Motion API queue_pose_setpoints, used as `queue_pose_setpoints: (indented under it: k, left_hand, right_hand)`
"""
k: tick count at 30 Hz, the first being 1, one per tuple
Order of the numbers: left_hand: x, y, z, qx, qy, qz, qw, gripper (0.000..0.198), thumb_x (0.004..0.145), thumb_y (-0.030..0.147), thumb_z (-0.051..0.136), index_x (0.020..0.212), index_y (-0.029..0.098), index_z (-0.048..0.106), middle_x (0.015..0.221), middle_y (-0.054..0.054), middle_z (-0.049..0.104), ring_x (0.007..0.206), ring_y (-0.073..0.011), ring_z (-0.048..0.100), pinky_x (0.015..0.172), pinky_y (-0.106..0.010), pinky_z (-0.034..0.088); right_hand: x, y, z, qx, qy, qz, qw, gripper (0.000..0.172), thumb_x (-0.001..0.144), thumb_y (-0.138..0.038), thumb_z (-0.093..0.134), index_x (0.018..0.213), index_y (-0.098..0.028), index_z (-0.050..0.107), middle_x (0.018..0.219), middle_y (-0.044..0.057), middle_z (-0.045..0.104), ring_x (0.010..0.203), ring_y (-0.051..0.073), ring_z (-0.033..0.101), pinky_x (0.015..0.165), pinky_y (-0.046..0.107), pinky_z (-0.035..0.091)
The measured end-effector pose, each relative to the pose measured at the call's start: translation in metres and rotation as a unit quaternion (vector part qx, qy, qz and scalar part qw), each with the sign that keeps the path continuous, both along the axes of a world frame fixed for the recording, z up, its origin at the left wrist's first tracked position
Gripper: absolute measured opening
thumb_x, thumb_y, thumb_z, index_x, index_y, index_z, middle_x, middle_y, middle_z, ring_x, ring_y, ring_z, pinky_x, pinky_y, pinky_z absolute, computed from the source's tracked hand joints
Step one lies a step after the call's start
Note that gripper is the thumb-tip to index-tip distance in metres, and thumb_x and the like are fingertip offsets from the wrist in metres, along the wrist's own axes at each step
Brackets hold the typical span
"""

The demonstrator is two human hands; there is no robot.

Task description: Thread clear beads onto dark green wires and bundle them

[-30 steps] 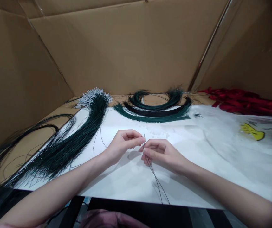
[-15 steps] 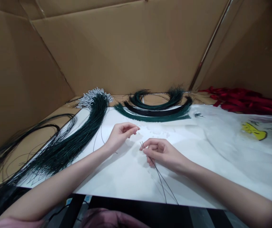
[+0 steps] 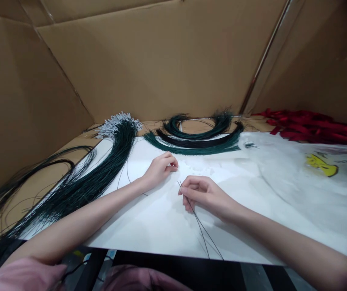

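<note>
My right hand (image 3: 204, 195) pinches a pair of thin dark wires (image 3: 200, 224) that trail from its fingers toward the table's near edge. My left hand (image 3: 160, 167) rests farther back on the white sheet (image 3: 270, 190), its fingers curled with the tips pressed to the sheet; what they pinch, if anything, is too small to see. A long bundle of dark green wires (image 3: 100, 169) with white tips (image 3: 115, 123) lies to the left of that hand.
Curved bunches of green and black wire (image 3: 196, 139) lie at the back of the table. Red ribbons (image 3: 308, 127) are piled at the far right, with a yellow mark (image 3: 322, 165) on the sheet. Cardboard walls (image 3: 161, 60) enclose the table. Loose dark wires (image 3: 15, 182) spread at the left.
My left hand has let go of the wire tips and moved back and left onto the sheet. My right hand still holds the two wires, slightly lowered.
</note>
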State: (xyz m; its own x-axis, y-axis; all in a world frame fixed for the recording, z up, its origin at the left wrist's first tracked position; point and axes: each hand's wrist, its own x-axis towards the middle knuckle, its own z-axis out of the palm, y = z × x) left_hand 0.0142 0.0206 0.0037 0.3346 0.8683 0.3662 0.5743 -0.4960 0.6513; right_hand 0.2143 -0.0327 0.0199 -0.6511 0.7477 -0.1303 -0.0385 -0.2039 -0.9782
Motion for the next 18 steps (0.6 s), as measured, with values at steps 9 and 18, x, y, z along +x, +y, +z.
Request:
queue_pose_setpoints:
  k: [9,18]
  left_hand:
    - [-0.003,-0.05,0.012,-0.217,-0.278,-0.053,0.934,0.019,0.076,0.027,0.076,0.087,0.015,0.067,0.086,-0.004,0.069,0.079,-0.0142,0.064,0.075,-0.025,0.05]
    - [0.003,-0.058,-0.009,-0.31,-0.412,-0.091,0.852,0.017,0.078,0.029,0.077,0.083,0.015,0.069,0.072,-0.001,0.068,0.066,-0.0089,0.062,0.066,-0.02,0.046]
  right_hand:
    - [0.003,0.002,-0.001,0.042,0.031,-0.04,0.998,0.02,0.077,-0.032,0.075,0.074,-0.015,0.064,0.06,0.0,0.063,0.052,0.011,0.058,0.053,0.025,0.044]
    - [0.003,0.0,-0.002,0.084,-0.033,-0.067,0.994,0.013,0.076,-0.025,0.073,0.07,-0.015,0.067,0.051,-0.003,0.052,0.046,0.008,0.047,0.045,0.022,0.038]
